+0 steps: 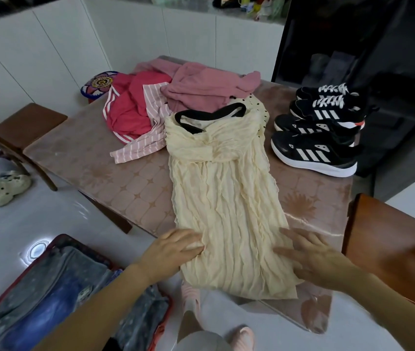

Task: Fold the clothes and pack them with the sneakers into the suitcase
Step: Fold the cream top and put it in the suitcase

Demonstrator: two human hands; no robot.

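Note:
A cream crinkled garment with a black neckline (pixel 224 198) lies lengthwise down the table (pixel 125 183), its sides folded in. My left hand (pixel 173 247) presses flat on its near left edge. My right hand (pixel 310 254) lies flat on its near right edge. Behind it sits a heap of clothes: a dusty pink top (pixel 209 87), a bright pink piece with white stripes (pixel 130 107) and a pink-and-white striped shirt (pixel 145 138). Two pairs of black sneakers with white stripes (pixel 320 133) stand at the table's right. The open suitcase (pixel 57 297) lies on the floor at lower left, holding folded denim.
Wooden chairs stand at the table's left (pixel 29 125) and right (pixel 391 249). A pale slipper (pixel 9 186) lies on the glossy white floor at the left. White cabinets run along the back, and a dark unit rises behind the sneakers.

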